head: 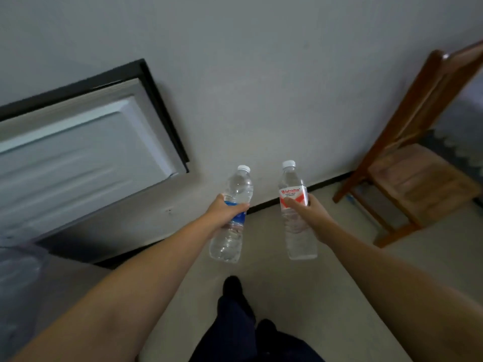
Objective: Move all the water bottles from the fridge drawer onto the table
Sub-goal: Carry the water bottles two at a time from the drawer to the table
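A: So, biggest first: a plain grey wall (261, 61) fills the top half, smooth and matte, with a dark strip along its foot. Low on the left a white fridge door (78, 152) with a raised rectangular panel and a black rim. I can read no writing on it.

B: And on the right?

A: A wooden chair (407, 178), reddish-brown, slatted seat, standing on the pale floor (326, 270) just beside the wall. Below the middle, dark trousers (235, 330) and a dark shoe.

B: The bottles?

A: Two, both clear ribbed plastic with white caps, held upright in the air over the floor, near each other but apart. The left hand (224, 207) has its fingers and thumb curled round the middle of the blue-label bottle (231, 218); the hand hides most of that label, so the name can't be read. The right hand (311, 212) grips the red-label bottle (295, 212) at its band, thumb across the front. That label is red and white, and the red word looks like "Wahaha"; the small print beneath is too blurred to read.
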The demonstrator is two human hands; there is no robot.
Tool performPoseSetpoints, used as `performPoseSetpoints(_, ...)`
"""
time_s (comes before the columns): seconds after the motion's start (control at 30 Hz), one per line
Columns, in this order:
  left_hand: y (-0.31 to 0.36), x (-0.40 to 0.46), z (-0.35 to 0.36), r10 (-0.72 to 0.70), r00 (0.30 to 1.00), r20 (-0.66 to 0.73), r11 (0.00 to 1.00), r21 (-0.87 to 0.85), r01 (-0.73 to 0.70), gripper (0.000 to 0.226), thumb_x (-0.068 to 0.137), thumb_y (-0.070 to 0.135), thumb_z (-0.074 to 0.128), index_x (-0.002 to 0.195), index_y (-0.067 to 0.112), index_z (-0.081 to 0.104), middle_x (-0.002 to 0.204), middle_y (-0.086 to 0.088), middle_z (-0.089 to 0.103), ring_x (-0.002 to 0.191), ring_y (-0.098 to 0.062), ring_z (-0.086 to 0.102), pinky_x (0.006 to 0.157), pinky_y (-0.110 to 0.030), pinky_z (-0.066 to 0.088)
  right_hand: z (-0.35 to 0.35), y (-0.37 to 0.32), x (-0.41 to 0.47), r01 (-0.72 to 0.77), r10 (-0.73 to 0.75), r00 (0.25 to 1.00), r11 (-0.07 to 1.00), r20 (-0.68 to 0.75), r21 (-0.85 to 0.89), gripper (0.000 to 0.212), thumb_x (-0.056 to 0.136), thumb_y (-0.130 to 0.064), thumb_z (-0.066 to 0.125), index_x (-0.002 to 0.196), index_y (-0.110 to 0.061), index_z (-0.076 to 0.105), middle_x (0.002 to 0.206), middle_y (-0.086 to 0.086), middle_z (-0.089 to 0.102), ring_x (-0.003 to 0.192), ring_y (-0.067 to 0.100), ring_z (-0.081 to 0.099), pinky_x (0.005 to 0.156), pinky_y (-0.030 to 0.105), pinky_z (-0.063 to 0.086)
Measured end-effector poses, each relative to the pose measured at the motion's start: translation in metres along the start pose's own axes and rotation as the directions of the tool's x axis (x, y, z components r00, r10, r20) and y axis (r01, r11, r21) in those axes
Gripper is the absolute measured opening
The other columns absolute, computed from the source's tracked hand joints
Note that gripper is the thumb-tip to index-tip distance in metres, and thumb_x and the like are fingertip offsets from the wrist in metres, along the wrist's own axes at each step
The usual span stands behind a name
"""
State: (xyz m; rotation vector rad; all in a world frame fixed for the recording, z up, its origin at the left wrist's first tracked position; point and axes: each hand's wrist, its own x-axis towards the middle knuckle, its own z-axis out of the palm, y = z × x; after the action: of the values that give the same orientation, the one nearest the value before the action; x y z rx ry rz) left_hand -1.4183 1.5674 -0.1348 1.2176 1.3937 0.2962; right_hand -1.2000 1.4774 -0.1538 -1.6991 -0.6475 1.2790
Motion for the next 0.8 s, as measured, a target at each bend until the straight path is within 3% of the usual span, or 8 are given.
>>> performPoseSetpoints(0.1, 0.028, 0.029, 0.031, 0.052, 0.995, 0.087, 0.996, 0.073, -0.059, 0.076, 0.053, 0.047, 0.075, 0.118, 0.015, 0.053, 0.108, -0.011, 0.065, 0.093, -0.028, 0.067, 0.084, -0.044, 0.056, -0.035, 0.003, 0.002, -0.005, 0.006, 0.995, 1.000, -0.099, 0.010, 0.048, 0.072, -0.046, 0.077, 0.107, -0.019, 0.058, 0.094, 0.002, 0.070, 0.081, 0.016, 0.072, 0.059, 0.024, 0.055)
performPoseSetpoints(0.2, 0.062, 0.064, 0.073, 0.073, 0.978, 0.198, 0.986, 0.135, -0.101, 0.068, 0.064, 0.042, 0.078, 0.119, 0.017, 0.047, 0.108, -0.008, 0.062, 0.093, -0.025, 0.065, 0.076, -0.038, 0.056, -0.076, 0.010, 0.011, -0.024, 0.040, 0.965, 0.997, -0.258, 0.067, 0.049, 0.063, -0.058, 0.077, 0.098, -0.031, 0.054, 0.091, -0.004, 0.069, 0.075, 0.012, 0.071, 0.052, 0.020, 0.053)
performPoseSetpoints(0.3, 0.093, 0.101, 0.112, 0.091, 0.947, 0.309, 0.970, 0.188, -0.155, 0.063, 0.071, 0.036, 0.078, 0.121, 0.015, 0.047, 0.110, -0.009, 0.061, 0.098, -0.028, 0.064, 0.086, -0.043, 0.055, -0.110, 0.010, 0.023, -0.035, 0.085, 0.917, 0.990, -0.389, 0.134, 0.048, 0.061, -0.063, 0.076, 0.092, -0.040, 0.047, 0.091, -0.010, 0.066, 0.077, 0.009, 0.068, 0.047, 0.017, 0.048)
performPoseSetpoints(0.43, 0.137, 0.135, 0.162, 0.144, 0.871, 0.470, 0.913, 0.277, -0.300, 0.048, 0.074, 0.034, 0.078, 0.112, 0.018, 0.054, 0.099, -0.004, 0.065, 0.090, -0.022, 0.065, 0.058, -0.026, 0.054, -0.147, 0.005, 0.033, -0.039, 0.149, 0.853, 0.974, -0.500, 0.224, 0.049, 0.065, -0.058, 0.077, 0.099, -0.037, 0.047, 0.095, -0.007, 0.065, 0.080, 0.012, 0.068, 0.053, 0.023, 0.054)
performPoseSetpoints(0.5, 0.160, 0.148, 0.190, 0.124, 0.828, 0.546, 0.884, 0.318, -0.343, 0.049, 0.073, 0.036, 0.078, 0.112, 0.018, 0.055, 0.105, -0.007, 0.066, 0.096, -0.025, 0.065, 0.068, -0.029, 0.053, -0.166, 0.005, 0.037, -0.034, 0.184, 0.826, 0.960, -0.533, 0.279, 0.057, 0.069, -0.054, 0.076, 0.111, -0.032, 0.044, 0.100, -0.004, 0.063, 0.088, 0.017, 0.068, 0.070, 0.036, 0.059)
performPoseSetpoints(0.57, 0.183, 0.160, 0.223, 0.098, 0.781, 0.617, 0.856, 0.348, -0.382, 0.056, 0.074, 0.034, 0.078, 0.119, 0.016, 0.051, 0.112, -0.008, 0.064, 0.099, -0.025, 0.064, 0.077, -0.034, 0.054, -0.183, 0.007, 0.036, -0.002, 0.213, 0.781, 0.941, -0.587, 0.339, 0.058, 0.073, -0.051, 0.075, 0.116, -0.028, 0.044, 0.102, -0.002, 0.063, 0.091, 0.019, 0.067, 0.077, 0.039, 0.058)
performPoseSetpoints(0.67, 0.206, 0.165, 0.272, 0.066, 0.689, 0.722, 0.802, 0.372, -0.466, 0.056, 0.075, 0.035, 0.077, 0.116, 0.020, 0.043, 0.112, -0.005, 0.059, 0.090, -0.015, 0.061, 0.066, -0.027, 0.051, -0.205, 0.018, 0.022, 0.051, 0.273, 0.703, 0.902, -0.657, 0.429, 0.055, 0.077, -0.045, 0.073, 0.118, -0.022, 0.047, 0.103, 0.002, 0.064, 0.090, 0.019, 0.067, 0.067, 0.030, 0.057)
performPoseSetpoints(0.8, 0.225, 0.156, 0.349, -0.023, 0.598, 0.801, 0.715, 0.431, -0.550, 0.064, 0.072, 0.035, 0.077, 0.124, 0.016, 0.044, 0.113, -0.008, 0.059, 0.102, -0.024, 0.062, 0.093, -0.043, 0.052, -0.244, 0.045, -0.010, 0.117, 0.362, 0.564, 0.855, -0.742, 0.506, 0.053, 0.076, -0.043, 0.075, 0.116, -0.019, 0.050, 0.102, 0.002, 0.065, 0.087, 0.015, 0.067, 0.058, 0.023, 0.054)
